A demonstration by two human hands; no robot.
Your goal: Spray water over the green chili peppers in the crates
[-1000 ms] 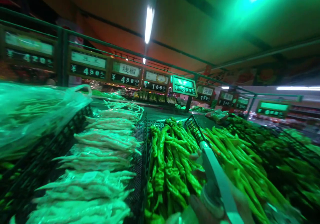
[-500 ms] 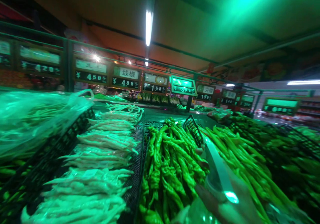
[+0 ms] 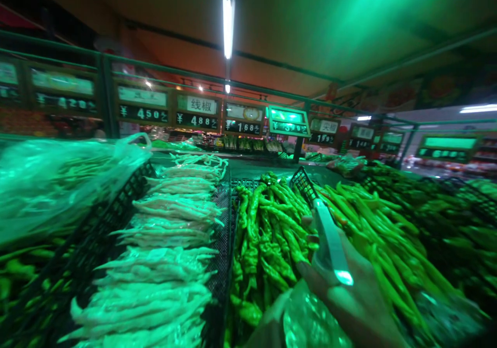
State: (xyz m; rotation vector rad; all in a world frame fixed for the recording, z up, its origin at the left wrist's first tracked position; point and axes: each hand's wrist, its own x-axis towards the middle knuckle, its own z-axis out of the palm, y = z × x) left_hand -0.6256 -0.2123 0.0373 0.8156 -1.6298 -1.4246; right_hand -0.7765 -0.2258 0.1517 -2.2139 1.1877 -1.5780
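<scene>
My right hand is wrapped round the grip of a spray bottle with a pale, curved trigger head. Its fingertips show at the front of the head, which points away from me. The bottle's clear body hangs below, cut off by the lower edge of the view. Against its left side lies part of my left hand, seemingly gripping the body, its fingers mostly out of sight. Beneath and beyond the sprayer are wrinkled green peppers in a black crate. Smoother long green peppers lie to the right.
Bundles of pale long beans fill the crate on the left. Beside them a clear plastic bag covers more green produce. Dark leafy vegetables lie at right. Price signs hang from a rail across the back.
The view has shifted, so the crates sit slightly farther right and signs a little higher. My right hand and the spray bottle have moved left and up in the view, over the wrinkled peppers' edge.
</scene>
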